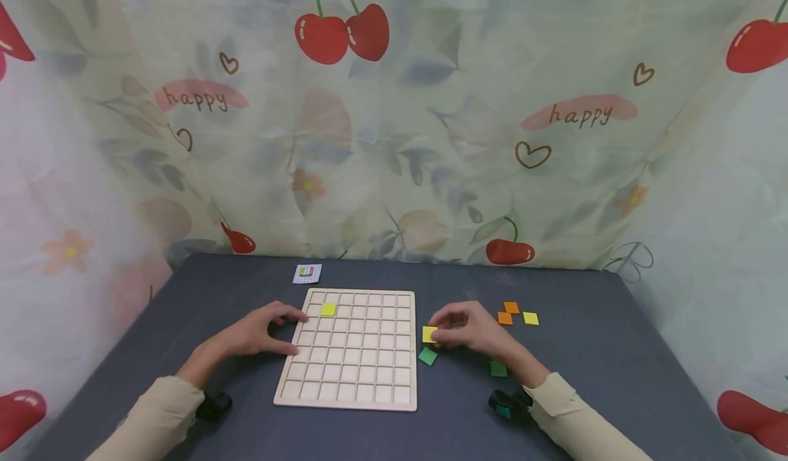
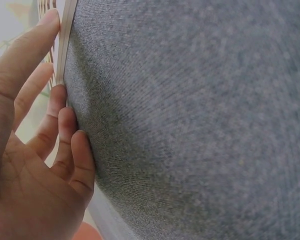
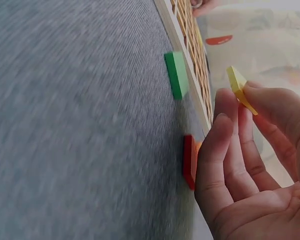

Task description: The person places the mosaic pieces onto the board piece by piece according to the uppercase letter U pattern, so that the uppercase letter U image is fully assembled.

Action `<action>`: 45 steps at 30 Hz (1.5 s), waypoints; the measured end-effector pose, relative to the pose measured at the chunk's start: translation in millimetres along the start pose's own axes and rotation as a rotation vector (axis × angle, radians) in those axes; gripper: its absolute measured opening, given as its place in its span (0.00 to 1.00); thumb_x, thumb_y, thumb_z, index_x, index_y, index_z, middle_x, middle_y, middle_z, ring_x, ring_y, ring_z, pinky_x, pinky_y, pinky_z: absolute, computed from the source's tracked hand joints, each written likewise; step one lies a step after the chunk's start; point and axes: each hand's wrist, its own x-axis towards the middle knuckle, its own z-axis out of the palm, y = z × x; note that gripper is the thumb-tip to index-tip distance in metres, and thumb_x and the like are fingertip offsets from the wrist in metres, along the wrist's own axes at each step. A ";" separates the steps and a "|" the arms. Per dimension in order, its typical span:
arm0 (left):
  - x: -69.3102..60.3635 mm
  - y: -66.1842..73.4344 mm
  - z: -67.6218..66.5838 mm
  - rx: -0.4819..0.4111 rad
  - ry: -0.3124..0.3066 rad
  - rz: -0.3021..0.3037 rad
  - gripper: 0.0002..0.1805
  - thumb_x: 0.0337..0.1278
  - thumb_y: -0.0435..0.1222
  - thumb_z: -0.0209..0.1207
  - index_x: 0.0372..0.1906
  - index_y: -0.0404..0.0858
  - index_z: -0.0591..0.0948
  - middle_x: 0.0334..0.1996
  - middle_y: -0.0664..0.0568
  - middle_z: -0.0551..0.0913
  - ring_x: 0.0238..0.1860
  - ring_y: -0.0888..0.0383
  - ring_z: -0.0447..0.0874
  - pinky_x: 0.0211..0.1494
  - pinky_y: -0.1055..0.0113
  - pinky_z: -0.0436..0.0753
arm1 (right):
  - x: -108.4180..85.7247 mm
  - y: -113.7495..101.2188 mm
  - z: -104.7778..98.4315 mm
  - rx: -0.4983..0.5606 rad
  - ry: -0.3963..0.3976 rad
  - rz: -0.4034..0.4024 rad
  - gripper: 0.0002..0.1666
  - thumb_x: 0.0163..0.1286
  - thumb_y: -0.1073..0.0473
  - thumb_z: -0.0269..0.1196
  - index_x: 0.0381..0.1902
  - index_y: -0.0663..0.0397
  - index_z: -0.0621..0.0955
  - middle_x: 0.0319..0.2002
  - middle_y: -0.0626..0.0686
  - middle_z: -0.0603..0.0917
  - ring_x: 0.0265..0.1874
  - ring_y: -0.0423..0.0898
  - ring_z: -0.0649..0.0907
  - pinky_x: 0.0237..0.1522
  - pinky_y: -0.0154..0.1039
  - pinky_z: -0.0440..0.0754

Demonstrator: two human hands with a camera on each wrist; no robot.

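Note:
A pale wooden grid board lies on the dark table, with a yellow square tile in one of its upper-left cells. My left hand rests at the board's left side, thumb and fingertips touching the rim; the left wrist view shows its fingers against that edge. Between thumb and fingertips, my right hand pinches another yellow tile, held raised just right of the board. Below that tile lies a green tile. A red tile shows under the hand in the right wrist view.
Two orange tiles and a yellow tile lie beyond the right hand. Another green tile is beside the right forearm. A small patterned card lies behind the board. Printed curtains surround the table.

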 end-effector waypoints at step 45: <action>-0.2 0.9 -0.2 -0.009 -0.002 0.026 0.32 0.54 0.46 0.76 0.62 0.39 0.81 0.52 0.47 0.76 0.53 0.45 0.75 0.58 0.44 0.74 | 74.4 -14.1 73.0 0.105 -0.067 -0.114 0.10 0.70 0.66 0.68 0.47 0.63 0.85 0.40 0.60 0.86 0.38 0.65 0.85 0.40 0.52 0.84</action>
